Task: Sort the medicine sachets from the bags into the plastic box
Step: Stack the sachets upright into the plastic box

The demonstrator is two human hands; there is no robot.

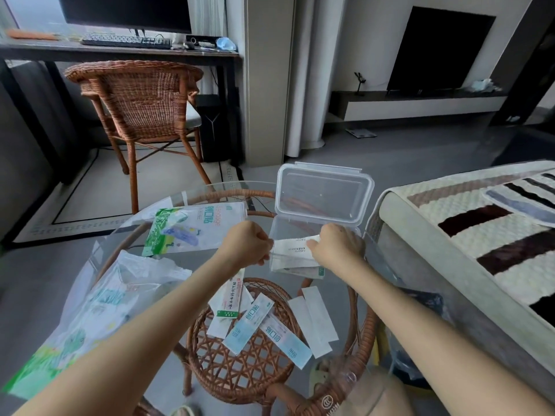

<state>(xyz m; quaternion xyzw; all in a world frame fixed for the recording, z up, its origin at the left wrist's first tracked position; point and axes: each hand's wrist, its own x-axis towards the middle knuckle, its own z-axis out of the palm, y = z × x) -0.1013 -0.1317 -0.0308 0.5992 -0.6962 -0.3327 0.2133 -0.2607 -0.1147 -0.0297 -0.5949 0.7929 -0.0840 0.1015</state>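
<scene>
table: your round glass-topped rattan table [210, 185] carries everything.
bags: a white-and-green printed plastic bag [192, 228] lies flat at the far left; a crumpled translucent plastic bag [105, 301] sits nearer, beside your left forearm.
box: the clear rectangular plastic box [282, 229] stands far right, its hinged lid upright.
loose sachets: pale blue and white strip sachets [261, 322] lie scattered between your forearms.
held sachet: a white paper sachet [292, 250] — at the box's near edge.
left hand [246, 243]: fingers curled, pinching the sachet's left end.
right hand [338, 243]: curled too — pinching the right end.
</scene>
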